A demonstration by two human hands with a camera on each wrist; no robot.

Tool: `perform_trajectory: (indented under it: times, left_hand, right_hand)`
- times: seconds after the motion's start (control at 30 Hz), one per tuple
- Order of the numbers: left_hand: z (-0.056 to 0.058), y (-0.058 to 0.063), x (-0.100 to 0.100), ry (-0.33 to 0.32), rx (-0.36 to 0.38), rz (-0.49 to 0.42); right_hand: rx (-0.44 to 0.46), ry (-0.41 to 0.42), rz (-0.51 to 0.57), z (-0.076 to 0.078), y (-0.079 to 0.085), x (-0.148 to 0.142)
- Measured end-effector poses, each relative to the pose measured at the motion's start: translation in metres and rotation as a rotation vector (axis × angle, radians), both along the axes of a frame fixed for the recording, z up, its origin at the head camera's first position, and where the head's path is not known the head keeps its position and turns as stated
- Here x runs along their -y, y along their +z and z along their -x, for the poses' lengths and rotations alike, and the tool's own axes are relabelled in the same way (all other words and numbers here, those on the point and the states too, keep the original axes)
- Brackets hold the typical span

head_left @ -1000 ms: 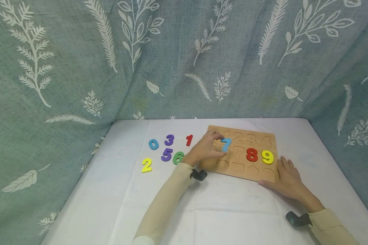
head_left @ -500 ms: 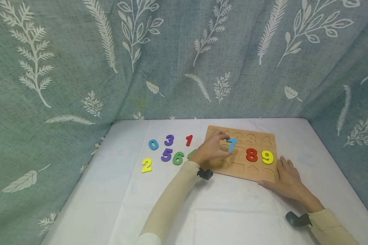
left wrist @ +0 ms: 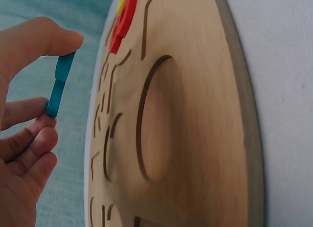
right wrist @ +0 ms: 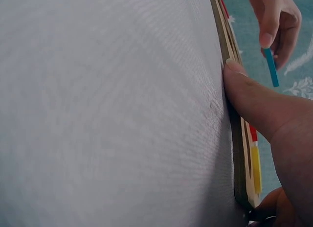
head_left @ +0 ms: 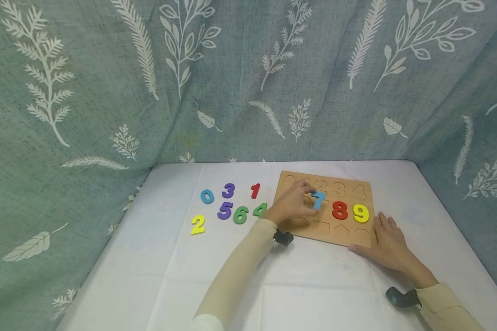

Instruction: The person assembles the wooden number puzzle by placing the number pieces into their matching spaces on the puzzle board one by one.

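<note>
Our left hand (head_left: 291, 202) pinches the blue 7 (head_left: 319, 196) above the board (head_left: 333, 237), room between them. Our right hand (head_left: 390, 242), thumb and fingers apart, touches its near and right edges; white cloth (head_left: 314, 299) surrounds it.

- Backdrop: blue-green curtain (head_left: 232, 92), softly folded, across the upper half of the head view and down both side edges
- Curtain prints, in white: fern-like sprig (head_left: 44, 69), upper left; leafy branch (head_left: 422, 43), upper right; single broad leaf (head_left: 30, 247), lower left
- Ground: white cloth (head_left: 128, 276), lower centre, marked by straight creases (head_left: 314, 287)
- Wrist views: same cloth along the right edge (left wrist) and over the left and centre (right wrist)
</note>
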State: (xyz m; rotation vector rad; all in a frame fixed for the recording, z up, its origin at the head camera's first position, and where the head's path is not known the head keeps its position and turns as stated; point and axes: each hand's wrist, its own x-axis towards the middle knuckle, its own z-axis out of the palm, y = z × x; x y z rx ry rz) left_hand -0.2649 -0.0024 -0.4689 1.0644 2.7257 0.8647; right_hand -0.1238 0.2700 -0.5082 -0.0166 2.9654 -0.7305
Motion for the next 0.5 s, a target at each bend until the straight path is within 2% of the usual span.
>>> perform_trajectory:
  times: [0.33, 0.5]
  left_hand:
    - [0.005, -0.011, -0.007, -0.030, -0.029, 0.034]
    - [0.006, -0.014, -0.010, -0.033, -0.007, 0.023]
  right_hand:
    - [-0.003, 0.001, 0.001, 0.001, -0.003, -0.001]
    - [-0.016, 0.002, 0.004, 0.001, -0.003, -0.002]
